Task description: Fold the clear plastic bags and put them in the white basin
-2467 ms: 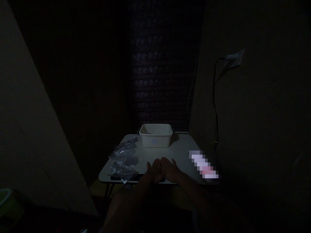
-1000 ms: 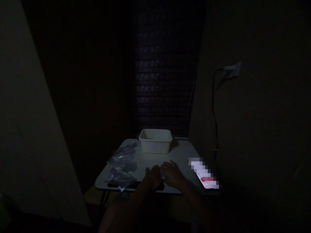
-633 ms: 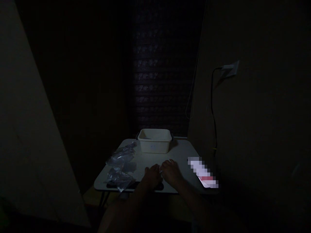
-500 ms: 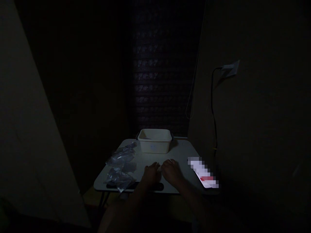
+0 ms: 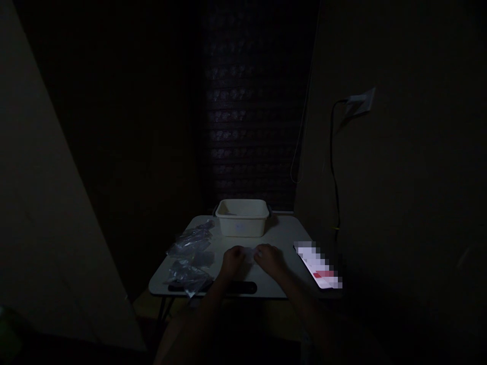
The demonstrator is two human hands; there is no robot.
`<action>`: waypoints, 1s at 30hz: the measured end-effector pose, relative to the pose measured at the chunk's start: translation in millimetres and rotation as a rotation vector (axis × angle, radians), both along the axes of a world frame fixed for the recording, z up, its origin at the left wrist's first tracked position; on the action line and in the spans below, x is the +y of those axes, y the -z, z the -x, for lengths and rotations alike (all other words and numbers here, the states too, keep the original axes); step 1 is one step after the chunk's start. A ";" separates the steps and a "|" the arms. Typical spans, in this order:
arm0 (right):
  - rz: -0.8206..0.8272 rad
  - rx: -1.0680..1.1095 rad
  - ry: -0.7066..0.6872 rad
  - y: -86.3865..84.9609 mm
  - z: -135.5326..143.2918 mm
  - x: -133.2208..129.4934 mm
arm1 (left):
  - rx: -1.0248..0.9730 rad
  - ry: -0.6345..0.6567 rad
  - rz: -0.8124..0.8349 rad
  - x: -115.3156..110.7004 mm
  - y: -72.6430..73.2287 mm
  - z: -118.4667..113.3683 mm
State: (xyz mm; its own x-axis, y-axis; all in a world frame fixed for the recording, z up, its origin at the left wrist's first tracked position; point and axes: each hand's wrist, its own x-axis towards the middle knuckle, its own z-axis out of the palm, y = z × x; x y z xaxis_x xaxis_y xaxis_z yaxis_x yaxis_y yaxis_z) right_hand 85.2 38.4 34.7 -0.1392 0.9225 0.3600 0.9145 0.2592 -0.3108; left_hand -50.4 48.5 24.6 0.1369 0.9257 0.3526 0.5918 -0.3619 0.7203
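1. Both hands have slid forward on the desk [image 5: 281, 279] since half a second ago; a pale piece [image 5: 249, 252] now shows in the gap between them, and that gap looks wider.
2. Look at the grip: left hand [image 5: 233, 261] curled in, closed on one end of the piece, it seems; right hand [image 5: 268, 257] matching it on the other; thumbs too dark to make out.
3. So the piece spans the two hands, nearer us than the white tub [image 5: 243, 225], right of the clear bags [image 5: 190, 279]; thin film by the look of it, though whether it touches the desk, I cannot tell.
4. Good handling here, I'd judge, means light, even tension; pinch the very edges, keep both ends level, don't yank.
5. Pose now: forearms angling inward from below, knuckles up; the left forearm [image 5: 209, 306] crosses the desk's dark slot [image 5: 243, 288].
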 end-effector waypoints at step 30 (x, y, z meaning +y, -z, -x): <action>0.330 1.232 -0.186 -2.7 -8.8 12.0 | -0.779 0.084 0.353 6.0 6.3 -0.7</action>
